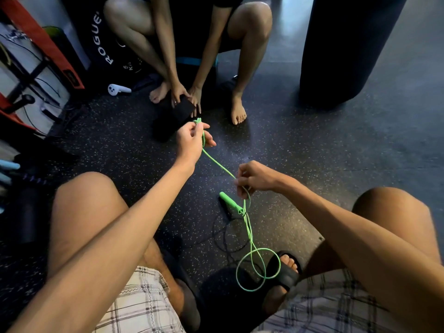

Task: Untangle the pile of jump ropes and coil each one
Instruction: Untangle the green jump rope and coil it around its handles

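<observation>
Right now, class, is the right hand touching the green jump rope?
Touching. The head view shows the right hand pinching the green jump rope, which runs from that pinch up to the left hand, gripping its bunched end.

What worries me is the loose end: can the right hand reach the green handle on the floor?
Probably yes: the green handle lies uncovered on the floor just beside the right hand, with nothing between them, though that hand pinches the green rope.

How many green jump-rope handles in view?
1. The green handle lies on the floor near the right hand. A second may be hidden inside the left hand, which grips bunched green rope.
</observation>
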{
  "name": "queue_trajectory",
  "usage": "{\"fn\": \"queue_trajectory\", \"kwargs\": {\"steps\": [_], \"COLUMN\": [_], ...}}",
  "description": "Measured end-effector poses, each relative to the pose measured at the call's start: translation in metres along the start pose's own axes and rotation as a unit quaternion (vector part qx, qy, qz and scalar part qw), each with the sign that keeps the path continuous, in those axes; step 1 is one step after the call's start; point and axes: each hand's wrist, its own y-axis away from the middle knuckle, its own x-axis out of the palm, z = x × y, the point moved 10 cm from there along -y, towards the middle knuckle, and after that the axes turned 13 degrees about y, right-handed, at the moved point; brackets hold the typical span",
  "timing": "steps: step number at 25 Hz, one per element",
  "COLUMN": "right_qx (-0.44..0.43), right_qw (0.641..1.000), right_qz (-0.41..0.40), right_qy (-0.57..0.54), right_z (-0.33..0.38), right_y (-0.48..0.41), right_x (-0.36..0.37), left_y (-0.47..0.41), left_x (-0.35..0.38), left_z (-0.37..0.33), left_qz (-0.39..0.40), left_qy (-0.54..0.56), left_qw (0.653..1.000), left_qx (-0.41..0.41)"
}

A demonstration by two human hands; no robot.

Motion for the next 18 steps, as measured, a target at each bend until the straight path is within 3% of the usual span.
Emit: {"fn": "queue_trajectory", "kwargs": {"steps": [4,9,14,18], "right_qx": [-0.090,-0.123,-0.120,-0.087], "right_qw": [0.991,0.975,0.954,0.946], "right_qz": [-0.091,-0.186,-0.274,-0.314], "right_qy": [0.036,0.021,0.021,-0.011], "right_z": [0.028,0.045,0.049,0.038], "right_y": [0.002,0.012,0.019,0.020], "right_x": [-0.030,-0.058,-0.080,-0.089], "left_y": [0.000,0.011,0.034,0.044], "left_x": [0.008,0.027,0.053,0.062], "left_z": [-0.007,0.007,0.033,0.034], "left_qz": [0.056,0.134,0.259,0.308], "left_qy": [-0.156,-0.249,-0.164,-0.076], "left_qw": [0.985,0.959,0.939,0.923], "left_qx": [0.051,0.013,-0.158,-0.219]}}
